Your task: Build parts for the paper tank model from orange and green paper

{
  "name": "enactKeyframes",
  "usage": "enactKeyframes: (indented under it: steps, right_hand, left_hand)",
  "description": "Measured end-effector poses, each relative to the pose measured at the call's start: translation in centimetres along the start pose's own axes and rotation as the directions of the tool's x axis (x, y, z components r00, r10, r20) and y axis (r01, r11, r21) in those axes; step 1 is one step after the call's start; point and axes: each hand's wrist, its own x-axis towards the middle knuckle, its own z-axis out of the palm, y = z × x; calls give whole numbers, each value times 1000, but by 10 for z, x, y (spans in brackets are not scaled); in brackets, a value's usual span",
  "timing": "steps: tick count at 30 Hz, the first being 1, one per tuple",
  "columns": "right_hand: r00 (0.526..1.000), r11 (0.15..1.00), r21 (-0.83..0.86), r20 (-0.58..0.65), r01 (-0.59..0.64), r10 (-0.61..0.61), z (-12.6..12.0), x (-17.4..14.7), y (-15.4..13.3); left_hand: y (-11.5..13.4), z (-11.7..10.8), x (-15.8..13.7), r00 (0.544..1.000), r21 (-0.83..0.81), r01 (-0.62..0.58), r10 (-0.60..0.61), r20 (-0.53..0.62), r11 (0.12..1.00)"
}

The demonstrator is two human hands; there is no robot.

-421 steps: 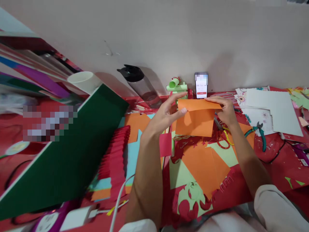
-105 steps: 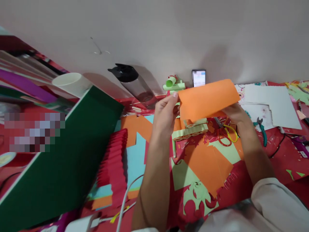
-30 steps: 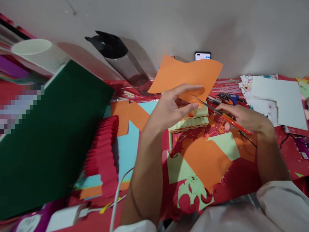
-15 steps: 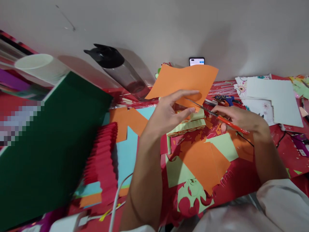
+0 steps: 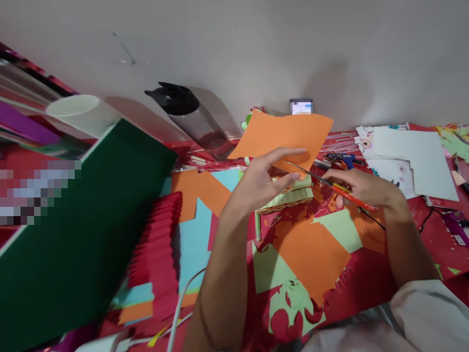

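Observation:
My left hand (image 5: 266, 178) grips a sheet of orange paper (image 5: 284, 134) near its lower edge, fingers across the front and thumb below. The sheet is raised above the table and curves slightly. In my right hand (image 5: 370, 188) is a pair of scissors (image 5: 344, 190) with red-orange handles. Their blades point left and reach the paper's lower part, between my left fingers and thumb. Just beneath the sheet lie pale green rolled paper strips (image 5: 289, 199) with orange edges, partly hidden by my left hand.
Orange sheets (image 5: 304, 249) and a cut-out green sheet (image 5: 295, 303) lie in front of me. At left are pleated red paper (image 5: 161, 249), a dark green board (image 5: 91, 234) and a leaning bottle (image 5: 198, 117). A blue glue gun (image 5: 344, 159) and white board (image 5: 428, 161) are at right.
The whole view has shifted slightly, so things appear lower. The scissor handles look a little further apart, with a yellow part now showing. Both hands keep their hold.

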Motion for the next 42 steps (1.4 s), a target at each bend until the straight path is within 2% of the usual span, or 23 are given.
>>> enactKeyframes:
  steps: [4, 13, 18, 20, 24, 32, 39, 42]
  right_hand:
    - [1000, 1000, -10, -18, -3, 3, 0, 1, 4]
    - [999, 997, 66, 14, 45, -46, -4, -1, 5]
    - [997, 997, 7, -33, 73, -73, -9, -4, 13]
    - [997, 998, -10, -51, 63, -64, -11, -5, 17]
    - [998, 998, 18, -13, 59, -59, -13, -4, 20]
    - [995, 997, 6, -59, 75, -75, -10, -3, 9]
    - [999, 999, 29, -33, 19, -18, -6, -3, 5]
    - [999, 1000, -19, -36, -10, 10, -5, -2, 0]
  left_hand:
    - [-2, -1, 0, 1000, -33, 16, -16, 14, 999]
    - [-6, 1, 1, 999, -80, -29, 32, 33, 996]
    - [-4, -5, -2, 995, -109, -43, 52, 81, 993]
    - [-6, -9, -2, 996, -104, -75, 80, 46, 992]
    - [-11, -13, 1, 989, -35, -134, 132, -62, 990]
    - [-15, -4, 6, 973, -7, -136, 132, -191, 991]
    - [-12, -4, 6, 971, 33, -122, 126, -202, 992]
    - [-10, -4, 6, 975, 39, -110, 115, -190, 993]
